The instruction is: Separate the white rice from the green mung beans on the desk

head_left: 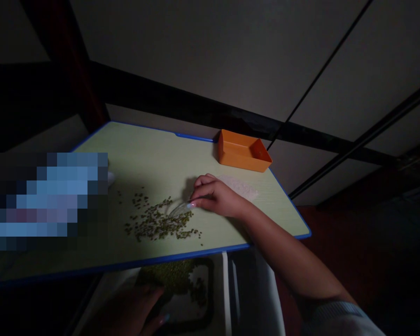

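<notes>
Over the table, my right hand [213,198] is closed in a pinch on a thin, shiny utensil [178,209], whose exact kind I cannot make out. Its far end reaches into a scattered pile of small green beans [157,226] on the pale green tabletop [143,154]. Low in the view, in deep shadow, my left hand [133,308] is at the left side of a dark-rimmed tray [210,298]. Thumb and finger there are spread apart, with nothing visible between them. More green beans [171,275] lie inside that tray.
An orange open box [243,151] stands at the table's back right corner. White grains [243,187] are spread just beyond my right wrist. A blue edge [182,257] borders the table. At left, a pixelated patch [56,200] hides part of the tabletop. A wall of pale panels rises behind.
</notes>
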Available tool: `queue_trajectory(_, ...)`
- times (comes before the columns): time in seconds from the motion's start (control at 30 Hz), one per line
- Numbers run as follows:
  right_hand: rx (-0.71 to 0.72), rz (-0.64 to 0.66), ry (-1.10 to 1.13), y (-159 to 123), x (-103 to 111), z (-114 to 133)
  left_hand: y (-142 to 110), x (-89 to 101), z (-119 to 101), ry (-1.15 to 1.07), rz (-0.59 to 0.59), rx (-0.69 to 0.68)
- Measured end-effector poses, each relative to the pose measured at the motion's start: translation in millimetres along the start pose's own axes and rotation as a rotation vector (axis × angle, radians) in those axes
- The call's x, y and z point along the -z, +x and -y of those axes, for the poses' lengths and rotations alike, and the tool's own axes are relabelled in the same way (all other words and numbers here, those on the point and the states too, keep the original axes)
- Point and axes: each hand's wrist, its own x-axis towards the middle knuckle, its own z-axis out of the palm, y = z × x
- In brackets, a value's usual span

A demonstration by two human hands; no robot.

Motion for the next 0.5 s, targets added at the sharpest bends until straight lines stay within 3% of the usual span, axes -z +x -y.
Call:
queue_trajectory(0.2, -0.068, -0.026, -0.014, -28, 3, 8, 4, -1.0, 6, 0.038, 0.037, -0.015)
queue_trajectory(0.5, -0.135, -0.160, -0.036, -60, -1, 21, 6, -10.6, 19, 0.051, -0.002, -0.060)
